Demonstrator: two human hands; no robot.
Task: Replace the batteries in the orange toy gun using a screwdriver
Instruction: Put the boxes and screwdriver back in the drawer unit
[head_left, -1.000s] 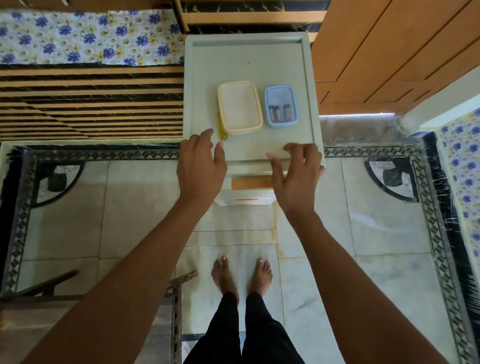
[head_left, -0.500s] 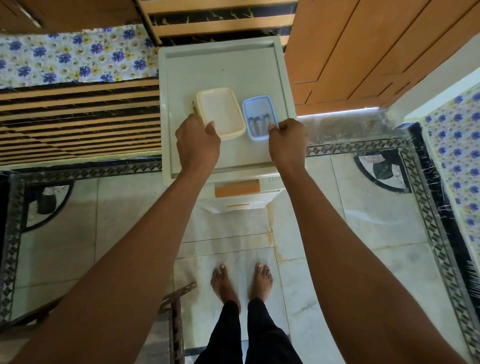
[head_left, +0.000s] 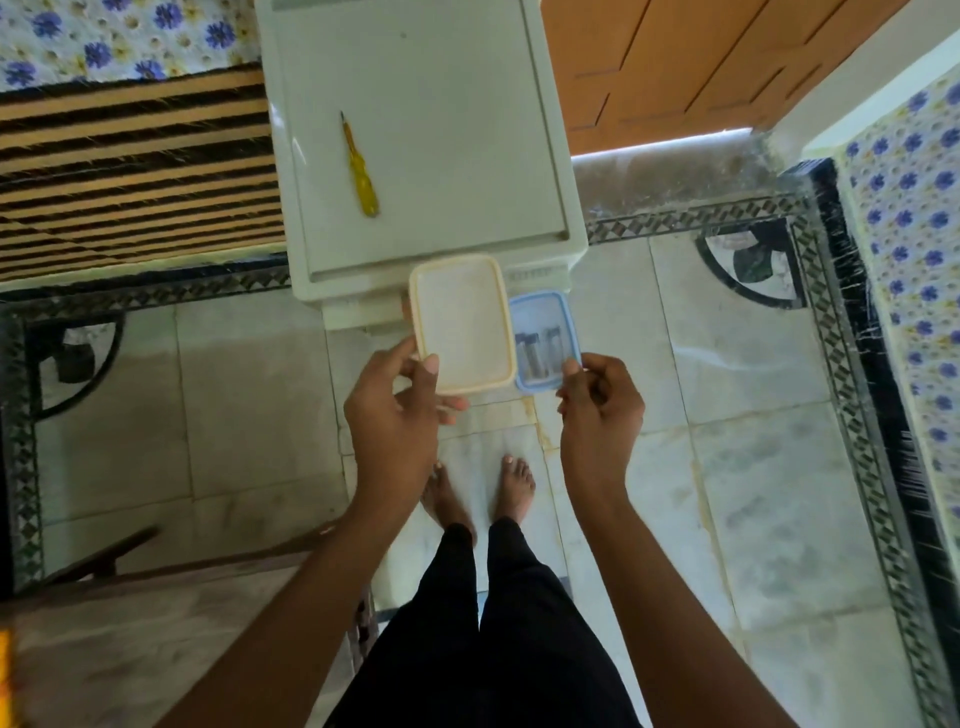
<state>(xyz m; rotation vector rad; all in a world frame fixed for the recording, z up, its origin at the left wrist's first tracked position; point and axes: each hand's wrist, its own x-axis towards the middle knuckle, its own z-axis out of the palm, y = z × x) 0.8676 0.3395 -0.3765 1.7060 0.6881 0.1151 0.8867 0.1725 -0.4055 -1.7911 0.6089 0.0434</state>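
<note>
Left grip (head_left: 395, 410) curls round the cream lidded box (head_left: 462, 322) at its corner, thumb on top. Right grip (head_left: 597, 410) pinches the blue box (head_left: 543, 312) holding batteries (head_left: 535, 356). Yellow screwdriver (head_left: 358, 169) lies on the white desk (head_left: 457, 130).

Screwdriver (head_left: 358, 166): yellow handle, dark shaft, lying flat on the cabinet top (head_left: 441, 130), left of centre, tip pointing far.

Batteries (head_left: 537, 351): at least two cylinders, side by side in a clear blue box (head_left: 567, 322). The right hand (head_left: 597, 405) pinches its near right corner.

Cream box (head_left: 462, 322): lidded, contents not visible, just left of the blue box. The left hand (head_left: 395, 410) grips its near left corner.
</note>
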